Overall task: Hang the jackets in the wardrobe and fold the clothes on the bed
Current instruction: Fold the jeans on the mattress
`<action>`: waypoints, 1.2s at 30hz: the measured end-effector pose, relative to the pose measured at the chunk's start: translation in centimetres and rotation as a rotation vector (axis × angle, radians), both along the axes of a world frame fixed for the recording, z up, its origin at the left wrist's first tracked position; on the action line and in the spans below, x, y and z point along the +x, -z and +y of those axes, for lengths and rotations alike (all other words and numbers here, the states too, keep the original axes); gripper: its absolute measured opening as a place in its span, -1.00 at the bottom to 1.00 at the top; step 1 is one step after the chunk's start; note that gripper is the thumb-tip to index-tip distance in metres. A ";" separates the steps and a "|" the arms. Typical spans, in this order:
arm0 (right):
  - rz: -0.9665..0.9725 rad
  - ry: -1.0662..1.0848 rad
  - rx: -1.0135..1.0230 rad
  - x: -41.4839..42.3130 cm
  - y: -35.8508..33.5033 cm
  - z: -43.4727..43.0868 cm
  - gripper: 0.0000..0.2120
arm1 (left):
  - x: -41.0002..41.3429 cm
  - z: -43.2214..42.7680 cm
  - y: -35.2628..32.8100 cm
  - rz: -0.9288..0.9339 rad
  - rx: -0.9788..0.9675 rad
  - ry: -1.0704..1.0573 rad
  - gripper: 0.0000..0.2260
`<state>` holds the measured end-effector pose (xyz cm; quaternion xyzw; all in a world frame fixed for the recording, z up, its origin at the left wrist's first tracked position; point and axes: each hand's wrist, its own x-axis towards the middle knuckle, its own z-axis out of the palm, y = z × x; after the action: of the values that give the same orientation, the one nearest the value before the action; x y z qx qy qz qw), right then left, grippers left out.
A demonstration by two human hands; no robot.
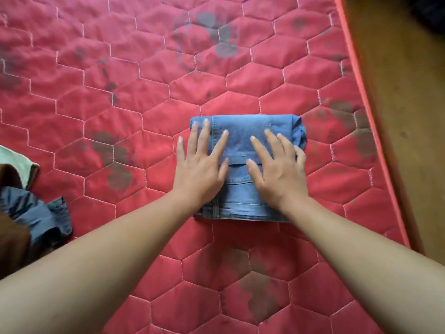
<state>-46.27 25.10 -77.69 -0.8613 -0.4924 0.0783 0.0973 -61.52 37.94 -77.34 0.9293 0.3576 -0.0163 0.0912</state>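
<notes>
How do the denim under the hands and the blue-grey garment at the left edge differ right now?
The denim is folded into a neat rectangle; the blue-grey garment lies crumpled. The left hand and right hand press flat on the denim; no hand touches the blue-grey garment. Both lie on the red mattress.

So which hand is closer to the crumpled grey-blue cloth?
Left. The left hand presses the folded blue denim jeans on the side facing the crumpled grey-blue cloth; the right hand presses their far side.
</notes>
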 end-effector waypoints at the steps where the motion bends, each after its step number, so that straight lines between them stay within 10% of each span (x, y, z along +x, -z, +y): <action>1: -0.006 -0.006 -0.024 0.8 -0.2 1.2 -0.38 | 0.4 0.9 0.0 0.009 0.015 0.004 -0.42; 13: 0.082 0.057 0.009 3.0 3.7 4.0 -0.32 | 1.3 3.4 3.7 -0.111 -0.188 -0.001 -0.38; 23: 0.927 1.027 0.418 1.8 -0.2 0.1 -0.35 | 0.1 1.7 -1.0 -0.648 -0.991 -0.949 -0.26; 28: 1.591 1.006 0.273 2.8 -1.6 0.3 -0.48 | -0.2 2.2 -2.4 -0.665 -1.390 -0.932 -0.70; 33: 1.776 0.843 0.229 0.9 -5.9 -0.7 -0.73 | -3.3 1.7 -5.5 -0.658 -1.521 -0.776 -0.65; 36: 1.792 0.753 0.218 -0.5 -10.1 -0.9 -0.44 | -5.0 1.9 -10.4 -0.695 -1.553 -0.698 -0.69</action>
<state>-46.75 24.16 -67.54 -0.5698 0.0665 0.6217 0.5332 -66.56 39.83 -66.96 0.3990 0.4589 0.0569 0.7918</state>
